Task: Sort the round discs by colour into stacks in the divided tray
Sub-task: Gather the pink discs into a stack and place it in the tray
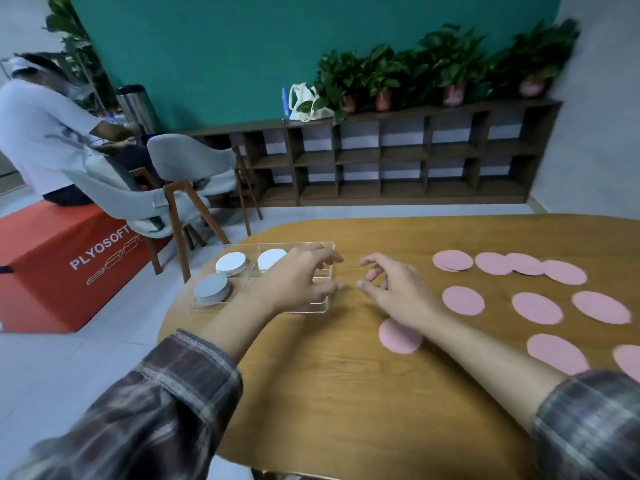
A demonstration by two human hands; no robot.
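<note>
Within tray (320,306), three disc stacks (212,289)

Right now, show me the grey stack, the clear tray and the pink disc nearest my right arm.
grey stack (212,288): head view, top face of the uppermost disc.
clear tray (270,244): head view, the far rim.
pink disc (398,341): head view, its exposed lower part.
</note>
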